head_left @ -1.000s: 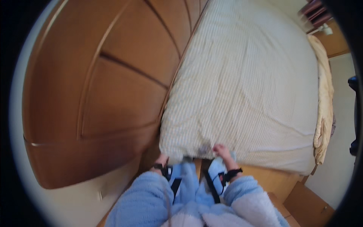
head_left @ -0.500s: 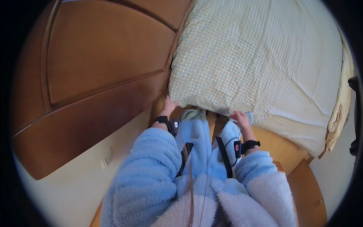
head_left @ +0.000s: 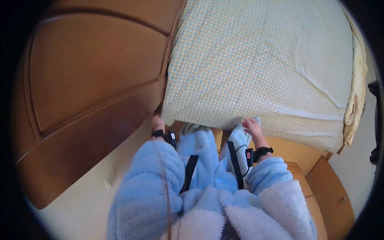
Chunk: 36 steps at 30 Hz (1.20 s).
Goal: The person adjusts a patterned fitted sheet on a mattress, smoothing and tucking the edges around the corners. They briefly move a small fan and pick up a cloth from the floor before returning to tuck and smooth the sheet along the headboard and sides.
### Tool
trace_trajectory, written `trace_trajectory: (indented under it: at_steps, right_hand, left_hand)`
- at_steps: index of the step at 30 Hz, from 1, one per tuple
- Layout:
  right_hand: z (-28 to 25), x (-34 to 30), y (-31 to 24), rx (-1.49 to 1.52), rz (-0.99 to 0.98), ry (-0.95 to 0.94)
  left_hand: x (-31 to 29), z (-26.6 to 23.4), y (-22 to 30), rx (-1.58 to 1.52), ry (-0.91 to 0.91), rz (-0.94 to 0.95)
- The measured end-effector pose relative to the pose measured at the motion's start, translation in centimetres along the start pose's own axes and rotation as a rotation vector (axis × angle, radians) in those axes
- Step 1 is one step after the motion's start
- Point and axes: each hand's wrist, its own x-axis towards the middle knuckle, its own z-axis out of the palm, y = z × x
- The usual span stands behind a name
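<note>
A checked bed sheet (head_left: 256, 60) in pale blue, white and yellow covers the mattress before me. My right hand (head_left: 252, 126) is at its near edge, the fingers bent and closed on a bit of the cloth. My left hand (head_left: 158, 121) reaches into the narrow gap between the sheet's near left corner and the brown headboard (head_left: 96, 68). Its fingers are hidden there, so whether they grip the cloth does not show. Both wrists carry black straps with small boxes.
The headboard's padded panel slopes along the left side. A cream cover (head_left: 356, 96) hangs at the bed's far right edge. Near the lower right is a wooden cabinet door (head_left: 330, 196) with a small handle. My legs in blue fleece stand close against the bed.
My left hand has moved left and nearer to me, deeper into the gap beside the headboard, its fingers now out of sight. My right hand stays at the sheet's edge. The view has shifted slightly.
</note>
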Motion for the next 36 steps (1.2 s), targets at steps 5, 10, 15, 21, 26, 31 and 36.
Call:
trace_trajectory:
  at_steps: [5, 10, 15, 21, 26, 31, 36]
  right_hand:
    - [-1.0, 1.9, 2.4, 0.323, 0.138, 0.173]
    - [-4.0, 4.0, 3.5, 0.625, 0.193, 0.522]
    - [-7.7, 2.6, 6.5, 0.704, -0.035, 0.329]
    - [-12.4, 7.8, 9.1, 1.126, 0.294, 0.525]
    - [-14.5, 11.1, 14.0, 0.952, -0.035, 0.522]
    - [-17.9, 13.6, 14.1, 1.363, 0.16, 0.454]
    - [-19.1, 15.6, 13.5, 1.585, 0.169, 0.386]
  left_hand:
    - [-2.9, 0.0, 3.5, -0.3, 0.204, -0.048]
    - [-5.2, -0.3, 7.6, -0.322, 0.26, -0.125]
    - [-6.0, -1.2, 10.3, -0.448, 0.305, 0.14]
    - [-7.5, -2.3, 15.3, -0.265, 0.397, 0.342]
    - [-8.6, -3.4, 17.8, 0.306, 0.615, 0.824]
    - [-7.3, -4.6, 20.2, 0.698, 0.187, 0.58]
    - [-5.4, -5.2, 23.1, 0.837, -0.094, 0.442]
